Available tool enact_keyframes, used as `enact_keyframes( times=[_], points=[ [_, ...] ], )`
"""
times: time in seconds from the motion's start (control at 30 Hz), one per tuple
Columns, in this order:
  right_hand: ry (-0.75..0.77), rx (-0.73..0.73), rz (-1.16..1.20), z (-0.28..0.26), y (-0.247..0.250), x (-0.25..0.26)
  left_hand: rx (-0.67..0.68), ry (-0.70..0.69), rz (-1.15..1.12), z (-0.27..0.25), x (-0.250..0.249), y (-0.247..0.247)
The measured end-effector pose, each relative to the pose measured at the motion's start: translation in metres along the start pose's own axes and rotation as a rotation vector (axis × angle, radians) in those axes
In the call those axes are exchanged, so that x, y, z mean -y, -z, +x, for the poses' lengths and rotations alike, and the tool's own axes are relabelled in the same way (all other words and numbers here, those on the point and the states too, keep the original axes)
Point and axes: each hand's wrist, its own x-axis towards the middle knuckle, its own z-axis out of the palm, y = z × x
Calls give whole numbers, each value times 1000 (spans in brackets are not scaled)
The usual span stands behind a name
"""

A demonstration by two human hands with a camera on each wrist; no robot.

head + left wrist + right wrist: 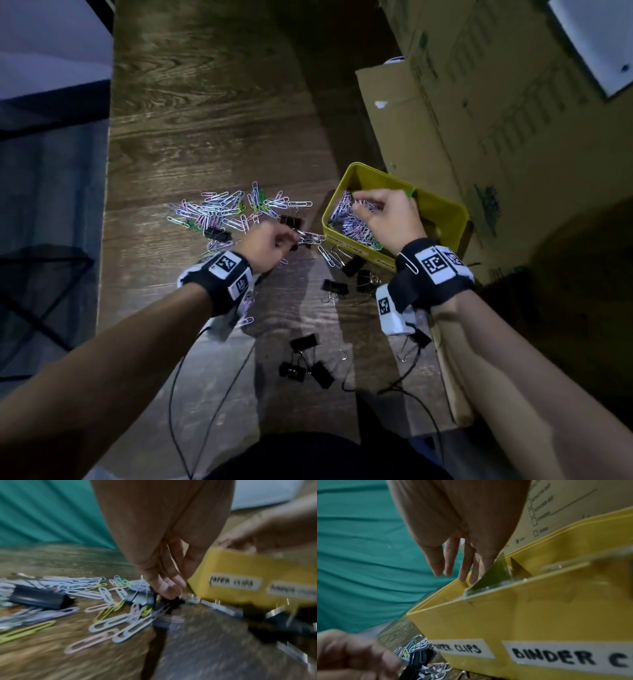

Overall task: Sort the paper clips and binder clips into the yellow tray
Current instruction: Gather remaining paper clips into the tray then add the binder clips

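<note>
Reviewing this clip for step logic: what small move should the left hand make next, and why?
Probably lift its pinch of paper clips across into the yellow tray, on the side labelled PAPER CLIPS. The left hand already grips them on the table, and the right hand is over that side's pile.

Dim room, light pooled mid-table, dark corners, wrist views motion-blurred, wide-angle bending at edges

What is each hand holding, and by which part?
Left hand pinches paper clips at their near ends; right hand, over the yellow tray, holds nothing visible.
</note>
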Motion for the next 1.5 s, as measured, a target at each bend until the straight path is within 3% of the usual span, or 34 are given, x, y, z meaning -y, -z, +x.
enact_keyframes(
  times=[0.17, 0.3, 0.4, 0.5, 0.63, 0.77, 0.87, 0.93, 1.03, 1.17, 1.33, 1.5],
  points=[
    [187, 33, 5, -28, -11, 9, -146, -84, 111, 3, 13, 2],
    [182, 249, -198, -51, -29, -7, -230, -251, 224, 11, 7, -2],
    [218, 400, -448, -62, -49, -25, -127, -424, 362, 11, -2, -21],
    [245, 483, -621, -68, -64, -34, 47, -378, 625, 5, -14, -44],
    [216, 442, -685, -72, -71, -43, 138, -345, 762, -8, -8, -59],
    [155, 418, -732, -73, -68, -51, 146, -456, 831, -32, 19, -63],
    [132, 385, -715, -74, -64, -54, 152, -568, 836, -43, 41, -56],
    [157, 346, -677, -73, -62, -51, 64, -605, 825, -45, 51, -47],
    [236, 389, -687, -73, -69, -42, -12, -495, 786, -40, 54, -33],
    [274, 483, -704, -70, -87, -30, 47, -395, 764, -31, 45, -26],
    [236, 543, -714, -63, -105, -14, 144, -509, 776, -48, 60, -22],
    [242, 668, -639, -67, -124, -1, 190, -618, 639, -76, 88, -10]
  ],
)
